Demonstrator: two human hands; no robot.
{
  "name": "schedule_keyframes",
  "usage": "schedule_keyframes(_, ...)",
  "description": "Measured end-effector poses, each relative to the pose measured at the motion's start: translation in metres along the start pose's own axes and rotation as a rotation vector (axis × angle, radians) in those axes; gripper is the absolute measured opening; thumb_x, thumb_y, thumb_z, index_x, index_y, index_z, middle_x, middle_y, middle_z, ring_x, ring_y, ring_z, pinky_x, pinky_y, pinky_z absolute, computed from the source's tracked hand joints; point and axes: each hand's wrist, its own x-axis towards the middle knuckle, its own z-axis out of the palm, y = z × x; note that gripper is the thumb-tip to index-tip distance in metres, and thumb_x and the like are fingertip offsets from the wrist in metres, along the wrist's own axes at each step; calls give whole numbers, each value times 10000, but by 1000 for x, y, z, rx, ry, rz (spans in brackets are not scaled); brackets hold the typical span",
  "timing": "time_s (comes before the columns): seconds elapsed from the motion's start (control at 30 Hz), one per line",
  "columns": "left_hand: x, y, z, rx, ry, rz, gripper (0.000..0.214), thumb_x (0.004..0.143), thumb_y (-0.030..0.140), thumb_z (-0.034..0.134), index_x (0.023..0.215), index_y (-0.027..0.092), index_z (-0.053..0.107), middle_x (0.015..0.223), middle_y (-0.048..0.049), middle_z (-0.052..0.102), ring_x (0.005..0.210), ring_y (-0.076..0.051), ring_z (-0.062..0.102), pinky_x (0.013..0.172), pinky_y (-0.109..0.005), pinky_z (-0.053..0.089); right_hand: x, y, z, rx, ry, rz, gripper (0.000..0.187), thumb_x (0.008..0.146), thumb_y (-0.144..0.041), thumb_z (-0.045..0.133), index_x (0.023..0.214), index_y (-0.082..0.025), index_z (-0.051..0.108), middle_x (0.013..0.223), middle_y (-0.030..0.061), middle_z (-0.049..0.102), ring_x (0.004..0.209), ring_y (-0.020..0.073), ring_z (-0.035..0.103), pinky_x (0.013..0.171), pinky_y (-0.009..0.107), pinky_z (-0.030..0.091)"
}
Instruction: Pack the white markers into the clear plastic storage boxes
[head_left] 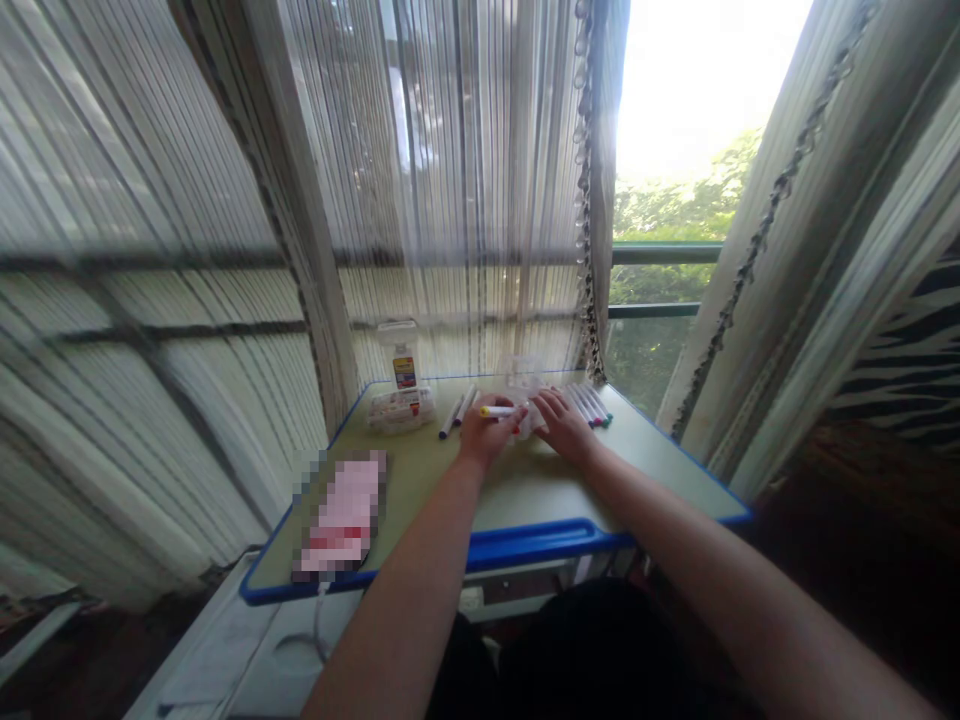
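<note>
A white marker with a yellow end lies across the fingers of my left hand, which are closed round it. My right hand rests with bent fingers at the right side of a clear plastic case, gripping its edge. The case's lid stands up at the back, and both hands partly hide its inside. Small red bits show between my hands. Several markers with coloured ends lie in a row right of my right hand. A few more markers lie left of my left hand.
On the table with a blue rim, another clear case with an open lid stands at the back left. A pink, pixelated object with a white cable lies at the front left. Curtains hang behind the table.
</note>
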Motion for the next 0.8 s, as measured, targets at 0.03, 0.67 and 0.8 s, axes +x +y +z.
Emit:
schedule_keyframes(0.03, -1, 1, -1, -12, -39, 17, 255, 739, 434, 635, 740, 179, 626, 716, -20, 650, 669, -143, 599, 624, -253, 437, 0, 0, 0, -3, 3, 2, 455, 814, -235, 544, 1253, -130, 485, 1196, 181, 558, 1183, 309, 478, 1025, 551, 373)
schedule_keyframes(0.67, -8, 4, 1, 347, -69, 276, 233, 823, 407, 552, 827, 186, 626, 863, -77, 627, 845, -199, 593, 753, -307, 452, -3, 4, 3, 18, 36, 96, 513, 819, -257, 523, 1306, -143, 407, 1243, 190, 527, 1206, 324, 459, 996, 570, 391)
schedule_keyframes(0.8, -10, 4, 0, 386, -86, 328, 173, 797, 310, 542, 860, 175, 629, 856, -78, 610, 866, -203, 573, 792, -324, 456, -4, 6, 4, 41, 46, 109, 535, 802, -234, 522, 1314, -156, 387, 1248, 187, 521, 1203, 332, 465, 976, 584, 402)
